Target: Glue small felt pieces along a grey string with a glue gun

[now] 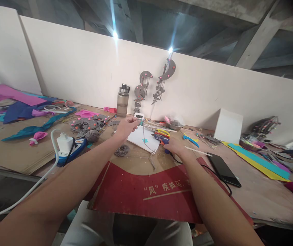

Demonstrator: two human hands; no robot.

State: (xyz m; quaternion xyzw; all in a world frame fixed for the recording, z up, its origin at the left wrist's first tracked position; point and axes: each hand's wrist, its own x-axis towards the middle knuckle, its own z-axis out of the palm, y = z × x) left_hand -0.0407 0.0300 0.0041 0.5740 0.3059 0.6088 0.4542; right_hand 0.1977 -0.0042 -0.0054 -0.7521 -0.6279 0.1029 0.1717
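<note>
Raised over a white sheet (137, 139), my left hand (129, 127) pinches a small teal piece (141, 122) with a grey yarn strand (144, 136) hanging from it. My right hand (173, 147) has its fingers wrapped round a blue glue gun (162, 138) at the sheet's right edge. Yellow-handled scissors (164, 132) lie just behind the glue gun. Another teal shape (144, 140) rests on the sheet. A coil of grey yarn (122, 150) sits by the sheet's left corner.
A bottle (123, 100) stands at the back. A power strip (72, 150) with a white cable is at left, a phone (223, 169) at right. Moon-shaped grey hangings (168, 70) are on the white partition. Coloured felt pieces (28, 109) cover the far left. Red printed cardboard (146, 194) lies in front.
</note>
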